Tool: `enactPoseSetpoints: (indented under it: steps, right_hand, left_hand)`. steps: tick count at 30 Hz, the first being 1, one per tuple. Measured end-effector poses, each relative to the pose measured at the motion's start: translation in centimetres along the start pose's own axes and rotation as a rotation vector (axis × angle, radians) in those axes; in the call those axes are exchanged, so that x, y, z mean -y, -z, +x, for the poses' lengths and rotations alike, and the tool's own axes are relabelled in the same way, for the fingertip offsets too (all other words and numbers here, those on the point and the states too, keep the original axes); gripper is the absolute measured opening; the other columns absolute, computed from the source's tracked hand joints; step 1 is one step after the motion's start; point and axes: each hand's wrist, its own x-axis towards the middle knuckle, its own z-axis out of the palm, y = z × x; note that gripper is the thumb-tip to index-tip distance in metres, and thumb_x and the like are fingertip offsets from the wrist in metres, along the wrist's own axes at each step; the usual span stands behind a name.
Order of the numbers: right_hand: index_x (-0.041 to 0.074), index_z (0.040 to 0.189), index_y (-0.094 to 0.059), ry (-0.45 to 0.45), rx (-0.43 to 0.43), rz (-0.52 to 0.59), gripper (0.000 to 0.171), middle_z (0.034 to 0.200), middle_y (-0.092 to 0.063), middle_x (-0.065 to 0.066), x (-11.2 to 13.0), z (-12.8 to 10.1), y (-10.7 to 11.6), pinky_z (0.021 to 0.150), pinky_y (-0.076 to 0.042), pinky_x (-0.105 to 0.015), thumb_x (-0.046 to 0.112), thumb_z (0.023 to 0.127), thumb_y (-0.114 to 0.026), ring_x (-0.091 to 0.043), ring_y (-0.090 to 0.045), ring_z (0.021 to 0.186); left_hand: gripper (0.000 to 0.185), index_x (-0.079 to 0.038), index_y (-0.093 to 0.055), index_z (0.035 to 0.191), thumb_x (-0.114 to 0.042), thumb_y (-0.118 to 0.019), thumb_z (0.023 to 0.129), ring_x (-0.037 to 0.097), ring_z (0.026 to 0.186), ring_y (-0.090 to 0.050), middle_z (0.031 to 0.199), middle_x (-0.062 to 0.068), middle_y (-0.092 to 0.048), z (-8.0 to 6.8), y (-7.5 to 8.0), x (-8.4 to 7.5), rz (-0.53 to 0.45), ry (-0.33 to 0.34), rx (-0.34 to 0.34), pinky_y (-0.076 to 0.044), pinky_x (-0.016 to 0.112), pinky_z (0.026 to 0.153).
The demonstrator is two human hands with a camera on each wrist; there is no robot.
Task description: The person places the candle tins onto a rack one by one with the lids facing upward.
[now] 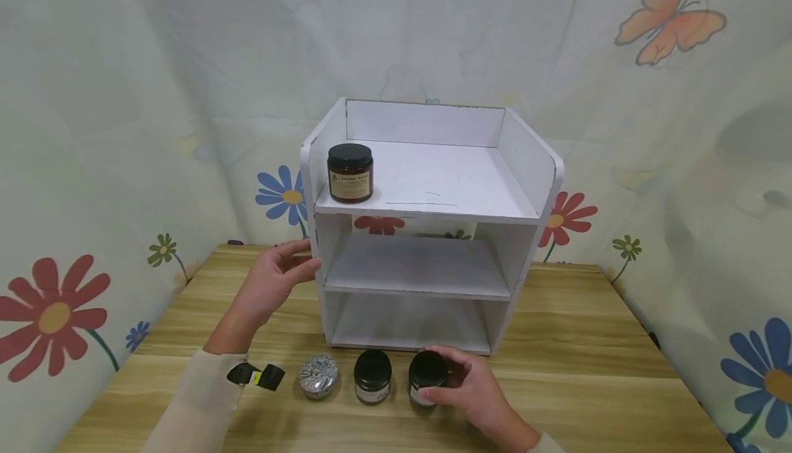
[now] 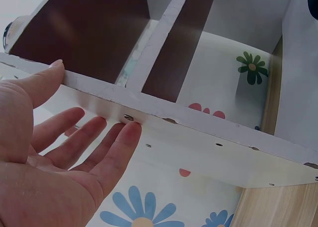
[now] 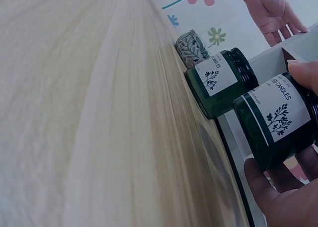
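- Your right hand [image 1: 473,388] is wrapped around a dark green candle jar [image 1: 427,376] near the front edge of the wooden table [image 1: 588,370], just in front of the white shelf [image 1: 427,233].
- Your left hand [image 1: 272,281] is flat, with straight fingers [image 2: 117,147] touching the shelf's left side wall.
- A second green jar [image 1: 372,375] and a patterned tin [image 1: 318,375] sit in a row left of the held jar.
- A brown jar [image 1: 350,172] stands at the top shelf's front left corner.

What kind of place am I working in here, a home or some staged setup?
Probably a staged tabletop booth, not a lived-in room. Flower-and-butterfly printed cloth hangs on all sides of a wooden table, and the only furniture is a small white shelf unit with candle jars lined up before it.
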Motion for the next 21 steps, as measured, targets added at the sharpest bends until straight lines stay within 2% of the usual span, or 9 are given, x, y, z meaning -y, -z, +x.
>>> enactPoseSetpoints:
  steps: [21]
  right_hand:
    - [-0.009,0.131,-0.06,0.024,-0.019,-0.034,0.062,0.13,-0.061,-0.035,0.36,-0.01,-0.01,0.094,-0.059,-0.026,0.0,0.075,-0.087,-0.01,-0.071,0.107]
  left_hand:
    - [0.067,-0.016,-0.052,0.15,-0.047,-0.071,0.095,0.036,0.137,-0.056,0.155,0.01,-0.051,-0.12,0.05,-0.06,0.0,0.004,-0.003,-0.053,0.051,0.107]
